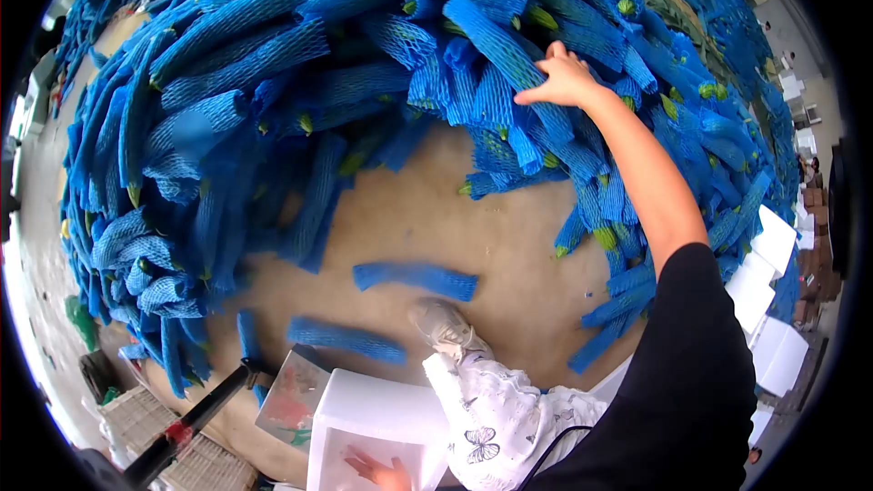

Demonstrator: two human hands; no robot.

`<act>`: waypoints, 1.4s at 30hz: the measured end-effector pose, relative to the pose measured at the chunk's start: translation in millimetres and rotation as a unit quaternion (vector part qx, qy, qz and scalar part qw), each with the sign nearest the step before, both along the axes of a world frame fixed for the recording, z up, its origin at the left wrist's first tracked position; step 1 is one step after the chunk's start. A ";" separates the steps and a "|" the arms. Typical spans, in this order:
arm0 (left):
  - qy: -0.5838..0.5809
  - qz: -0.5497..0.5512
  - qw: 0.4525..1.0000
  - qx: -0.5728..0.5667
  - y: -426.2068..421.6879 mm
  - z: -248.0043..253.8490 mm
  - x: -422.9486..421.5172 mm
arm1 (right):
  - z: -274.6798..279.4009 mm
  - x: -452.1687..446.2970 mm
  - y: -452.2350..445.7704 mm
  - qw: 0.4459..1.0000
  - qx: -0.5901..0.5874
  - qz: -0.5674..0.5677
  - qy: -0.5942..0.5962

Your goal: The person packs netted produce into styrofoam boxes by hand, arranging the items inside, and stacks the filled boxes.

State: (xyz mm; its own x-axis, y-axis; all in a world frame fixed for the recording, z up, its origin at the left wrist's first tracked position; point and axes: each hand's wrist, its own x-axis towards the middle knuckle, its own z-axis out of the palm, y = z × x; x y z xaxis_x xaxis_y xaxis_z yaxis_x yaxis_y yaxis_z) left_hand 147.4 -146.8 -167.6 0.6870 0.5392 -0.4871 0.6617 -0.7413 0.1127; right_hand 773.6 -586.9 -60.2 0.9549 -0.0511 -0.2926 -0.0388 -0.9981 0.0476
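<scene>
My right hand [566, 82] reaches out over a large heap of blue net-wrapped green vegetables. Its thumb and fingers are spread around one long netted piece [496, 45], and the fingertips are partly hidden behind the hand. Low in the view, my left hand [377, 470] is at the open white box [382, 405], with its fingers apart and nothing in them. Green tips stick out of many of the blue nets.
Two netted pieces [416, 279] lie on the floor before my shoe [446, 325]. A black pole [205, 409] and a grey box [293, 395] stand at the lower left, beside woven baskets [155, 423]. White boxes [777, 355] are at the right.
</scene>
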 end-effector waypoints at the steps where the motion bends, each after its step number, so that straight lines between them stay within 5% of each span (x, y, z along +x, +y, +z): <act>1: -0.004 0.013 1.000 0.000 -5.7 -8.0 5.4 | 9.3 -0.9 4.4 1.000 -0.004 -0.009 0.017; 3: -0.090 -0.043 0.988 0.121 -8.9 3.1 14.0 | -44.8 24.9 -33.2 0.965 0.255 -0.015 -0.053; 5: -0.022 -0.023 0.998 0.061 2.6 35.0 31.7 | -52.9 39.6 -36.4 0.938 0.319 -0.101 0.091; 7: 0.000 0.002 0.997 0.081 15.7 45.5 33.2 | -35.6 10.3 -6.0 0.959 0.265 -0.092 0.029; 9: -0.114 0.033 0.993 -0.020 22.0 35.9 43.3 | -52.8 -53.2 2.2 0.971 0.117 -0.017 -0.210; 10: -0.110 -0.013 0.994 0.009 22.6 19.7 45.9 | -51.5 -92.8 5.3 0.961 0.171 0.048 -0.213; 11: -0.100 -0.054 0.993 0.039 20.8 2.6 43.3 | -48.2 -131.5 9.6 0.945 0.227 0.116 -0.207; 13: -0.043 0.036 0.998 -0.023 30.7 -15.4 49.6 | -8.7 -202.8 65.1 0.916 0.299 0.240 -0.119; 16: -0.015 -0.091 0.995 -0.035 35.0 6.6 50.7 | 57.7 -265.3 183.5 0.820 0.341 0.443 0.119; 19: -0.052 -0.052 0.994 -0.076 22.0 -39.6 9.2 | 58.6 -338.3 290.2 0.711 0.295 0.557 0.312; 20: -0.156 0.003 0.956 -0.248 16.2 -31.1 4.9 | 52.7 -367.4 324.6 0.700 0.228 0.578 0.352; 21: -0.176 -0.023 0.956 -0.235 12.7 -15.5 4.2 | 36.9 -395.3 353.4 0.689 0.180 0.591 0.378; 23: -0.214 -0.075 0.952 -0.204 5.7 16.6 3.7 | 2.2 -439.0 397.7 0.682 0.114 0.638 0.340; 25: -0.054 -0.001 0.959 -0.276 15.1 41.3 -4.7 | -71.8 -465.9 412.1 0.706 0.078 0.697 0.096; 26: -0.207 0.020 0.958 -0.197 6.1 22.5 -30.4 | -101.1 -480.1 407.3 0.714 0.079 0.693 -0.051; 29: -0.119 0.170 0.957 -0.205 21.2 52.4 -33.2 | -77.1 -487.8 382.6 0.677 0.241 0.688 -0.102; 31: -0.339 0.200 0.918 -0.056 25.8 52.4 -39.2 | -75.7 -477.4 378.7 0.661 0.251 0.707 -0.022; 33: -0.413 0.147 0.882 0.172 27.2 58.8 -23.3 | -70.6 -467.3 380.8 0.752 0.202 0.626 0.045; 34: -0.414 0.147 0.882 0.173 28.4 55.7 -23.7 | -80.4 -462.3 383.6 0.739 0.199 0.638 0.082; 36: -0.216 0.117 0.962 0.116 33.1 51.5 -25.1 | -86.2 -455.7 387.8 0.716 0.166 0.671 0.098; 40: 0.002 -0.068 0.992 -0.105 48.7 54.2 -17.3 | -98.4 -440.7 378.7 0.710 0.150 0.683 0.082; 42: -0.037 -0.049 0.995 -0.078 52.3 11.4 -17.3 | -107.0 -435.0 379.7 0.731 0.122 0.662 0.109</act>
State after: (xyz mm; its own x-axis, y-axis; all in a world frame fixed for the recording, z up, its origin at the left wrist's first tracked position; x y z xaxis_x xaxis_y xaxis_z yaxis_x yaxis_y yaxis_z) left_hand 130.1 -94.5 -156.2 0.7703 0.3887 -0.5055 0.5720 -0.7716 0.2782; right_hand 338.5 -207.2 -167.2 0.0490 0.9553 -0.2914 0.9512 -0.1336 -0.2781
